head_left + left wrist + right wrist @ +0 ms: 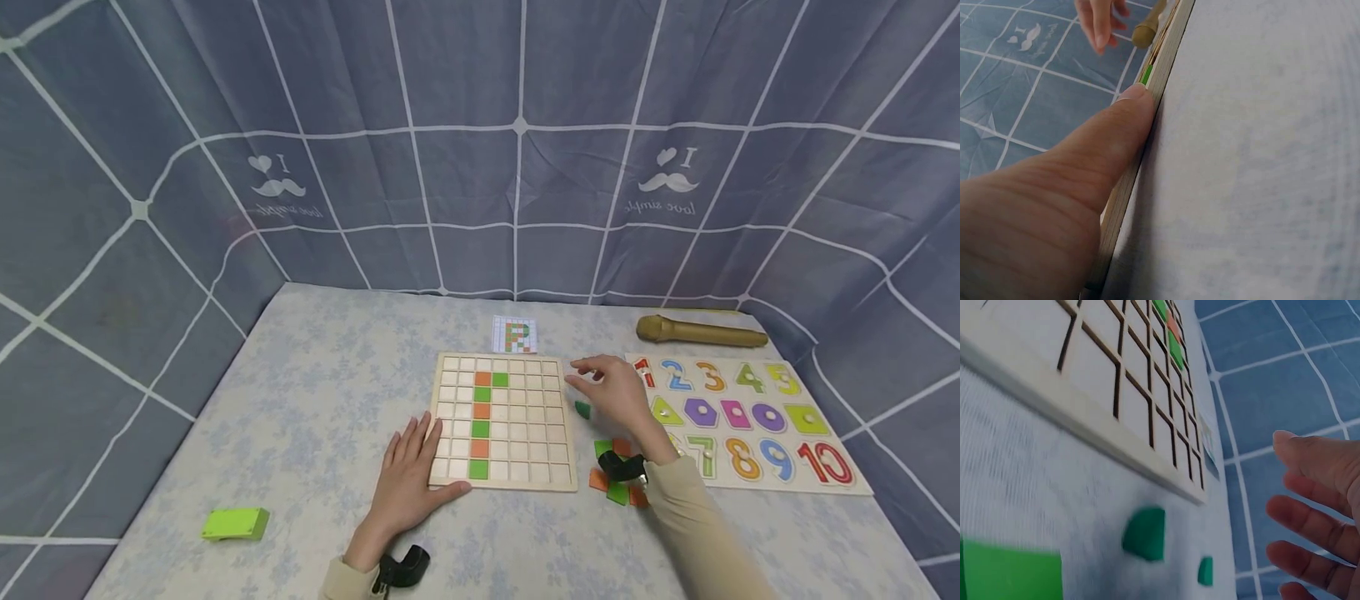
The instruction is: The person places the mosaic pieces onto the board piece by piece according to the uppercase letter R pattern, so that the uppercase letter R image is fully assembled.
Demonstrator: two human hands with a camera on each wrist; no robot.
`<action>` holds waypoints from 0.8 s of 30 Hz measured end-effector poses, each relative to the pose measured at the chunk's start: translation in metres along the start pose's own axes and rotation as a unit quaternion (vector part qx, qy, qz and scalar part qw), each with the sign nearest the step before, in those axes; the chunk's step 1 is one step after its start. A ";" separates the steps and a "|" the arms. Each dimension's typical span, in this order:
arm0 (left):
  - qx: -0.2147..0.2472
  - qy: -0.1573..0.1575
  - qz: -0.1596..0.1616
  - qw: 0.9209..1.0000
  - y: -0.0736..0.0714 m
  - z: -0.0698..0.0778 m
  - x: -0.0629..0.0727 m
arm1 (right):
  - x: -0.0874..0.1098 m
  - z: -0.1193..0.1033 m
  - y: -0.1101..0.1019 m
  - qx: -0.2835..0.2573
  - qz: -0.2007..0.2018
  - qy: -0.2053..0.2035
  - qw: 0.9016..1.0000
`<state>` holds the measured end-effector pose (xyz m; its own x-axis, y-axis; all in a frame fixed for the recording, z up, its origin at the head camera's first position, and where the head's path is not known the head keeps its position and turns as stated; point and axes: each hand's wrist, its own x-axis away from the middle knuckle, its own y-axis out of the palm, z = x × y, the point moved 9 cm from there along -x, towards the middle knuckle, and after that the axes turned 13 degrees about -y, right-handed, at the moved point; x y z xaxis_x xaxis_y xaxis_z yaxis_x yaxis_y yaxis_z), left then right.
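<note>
My left hand [407, 475] lies flat at the lower left corner of a wooden grid board [528, 427], fingers spread. In the left wrist view its thumb [1107, 140] presses along the board's edge. Orange and green square tiles [480, 428] fill a column of the board, with one more green tile [500, 380] beside the top one. Off the board's right side hovers my right hand [617, 396], fingers and thumb apart, with nothing seen between them. Below it on the table are dark green rounded pieces [1145, 534], two in the right wrist view.
Loose green and orange tiles [618, 493] lie under my right wrist. A number and shape puzzle board [757, 433] is at the right, a gold microphone [701, 332] behind it. Behind the grid board is a pattern card [514, 335]; a lime-green block [234, 524] sits at left.
</note>
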<state>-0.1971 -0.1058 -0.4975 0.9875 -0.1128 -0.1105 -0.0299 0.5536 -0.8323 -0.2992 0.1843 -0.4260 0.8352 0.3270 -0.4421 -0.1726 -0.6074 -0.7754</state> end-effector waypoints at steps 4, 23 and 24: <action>-0.001 0.002 0.003 1.000 -0.001 0.000 0.000 | 0.010 0.012 -0.018 0.012 0.011 0.022 1.000; -0.001 -0.012 -0.014 1.000 0.001 -0.001 -0.001 | 0.046 0.053 -0.031 0.002 -0.067 0.115 0.991; -0.002 -0.011 -0.012 1.000 0.001 -0.001 -0.001 | 0.047 0.054 -0.030 0.002 -0.074 0.118 0.990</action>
<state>-0.1980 -0.1061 -0.4986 0.9910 -0.1082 -0.0784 -0.0063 0.5481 -0.8364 -0.2829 0.2572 -0.4484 0.9503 0.2333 -0.2064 -0.0411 -0.5628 -0.8255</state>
